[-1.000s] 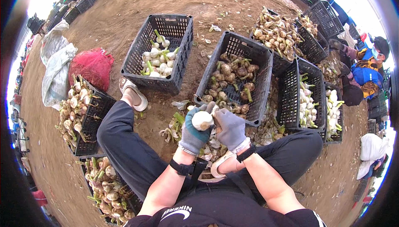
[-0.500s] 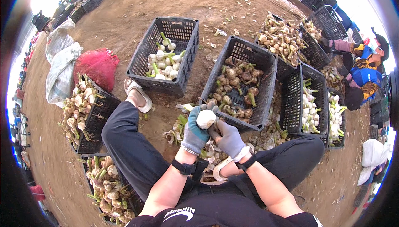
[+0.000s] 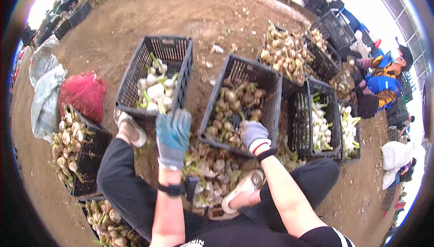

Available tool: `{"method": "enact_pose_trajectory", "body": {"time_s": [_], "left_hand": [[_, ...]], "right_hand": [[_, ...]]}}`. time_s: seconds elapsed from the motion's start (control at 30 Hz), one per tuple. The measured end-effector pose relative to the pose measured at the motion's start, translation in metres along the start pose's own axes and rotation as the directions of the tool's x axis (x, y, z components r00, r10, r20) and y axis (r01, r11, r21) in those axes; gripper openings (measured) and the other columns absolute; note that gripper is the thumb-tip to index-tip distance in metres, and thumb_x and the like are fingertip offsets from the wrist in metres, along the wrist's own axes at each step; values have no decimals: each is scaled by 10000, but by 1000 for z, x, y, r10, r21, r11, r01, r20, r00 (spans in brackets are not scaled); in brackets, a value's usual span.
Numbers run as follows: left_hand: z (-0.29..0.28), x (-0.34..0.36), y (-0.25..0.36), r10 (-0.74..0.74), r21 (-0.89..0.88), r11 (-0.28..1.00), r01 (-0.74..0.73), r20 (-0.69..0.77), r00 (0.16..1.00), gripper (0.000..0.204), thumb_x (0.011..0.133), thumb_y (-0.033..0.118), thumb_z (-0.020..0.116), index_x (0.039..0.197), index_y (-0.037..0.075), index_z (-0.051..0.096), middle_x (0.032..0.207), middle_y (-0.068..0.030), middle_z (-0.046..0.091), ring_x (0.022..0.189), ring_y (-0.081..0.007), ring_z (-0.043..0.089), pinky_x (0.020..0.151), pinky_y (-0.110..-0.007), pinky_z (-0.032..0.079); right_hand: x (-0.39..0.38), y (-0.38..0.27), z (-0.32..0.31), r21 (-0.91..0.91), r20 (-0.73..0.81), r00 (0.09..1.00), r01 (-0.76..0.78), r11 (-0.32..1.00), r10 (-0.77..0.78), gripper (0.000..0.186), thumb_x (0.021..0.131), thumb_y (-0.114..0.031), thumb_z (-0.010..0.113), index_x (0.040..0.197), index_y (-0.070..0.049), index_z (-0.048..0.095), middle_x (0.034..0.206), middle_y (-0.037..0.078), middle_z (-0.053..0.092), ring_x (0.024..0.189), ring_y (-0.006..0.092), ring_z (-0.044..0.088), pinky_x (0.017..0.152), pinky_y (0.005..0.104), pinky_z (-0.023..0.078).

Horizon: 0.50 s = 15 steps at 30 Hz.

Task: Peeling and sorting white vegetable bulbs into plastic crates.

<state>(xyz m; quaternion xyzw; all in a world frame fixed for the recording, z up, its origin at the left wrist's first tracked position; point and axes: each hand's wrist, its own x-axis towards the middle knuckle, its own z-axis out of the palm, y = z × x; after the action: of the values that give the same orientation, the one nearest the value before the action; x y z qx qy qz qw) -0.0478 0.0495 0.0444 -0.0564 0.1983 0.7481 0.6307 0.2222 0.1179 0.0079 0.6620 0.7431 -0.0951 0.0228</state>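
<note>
The left hand [image 3: 174, 134] is open at the near edge of the left crate [image 3: 182, 86], where white garlic bulbs [image 3: 156, 91] lie. The right hand [image 3: 254, 135] curls at the near edge of the middle crate [image 3: 270, 111], its grip hidden.

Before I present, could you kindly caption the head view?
Gloved left hand near white garlic bulbs, gloved right hand near brown garlic bulbs.

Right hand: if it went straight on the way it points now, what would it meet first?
The right hand would most likely meet the brown garlic bulbs in the black crate ahead of it; how far below it they lie is unclear here.
</note>
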Motion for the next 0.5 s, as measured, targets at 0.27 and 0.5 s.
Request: {"method": "enact_pose_trajectory", "body": {"time_s": [0.27, 0.5], "left_hand": [[-23, -26, -41, -44, 167, 984, 56, -78, 996, 274, 1029, 242, 547, 1242, 73, 584, 1129, -111, 691, 1066, -302, 667, 966, -468, 548], [-11, -30, -56, -110, 357, 930, 84, 52, 993, 252, 1041, 190, 512, 1258, 72, 559, 1119, -111, 685, 1039, -278, 672, 968, -453, 545]], "right_hand": [[75, 51, 85, -613, 420, 903, 212, 761, 87, 330, 940, -254, 558, 1182, -137, 749, 1252, 81, 708, 1171, 290, 655, 862, 490, 480], [87, 66, 99, -478, 349, 935, 121, 870, 61, 307, 937, -248, 557, 1124, -120, 763, 1109, 76, 758, 1031, 295, 718, 745, 468, 519]]}}
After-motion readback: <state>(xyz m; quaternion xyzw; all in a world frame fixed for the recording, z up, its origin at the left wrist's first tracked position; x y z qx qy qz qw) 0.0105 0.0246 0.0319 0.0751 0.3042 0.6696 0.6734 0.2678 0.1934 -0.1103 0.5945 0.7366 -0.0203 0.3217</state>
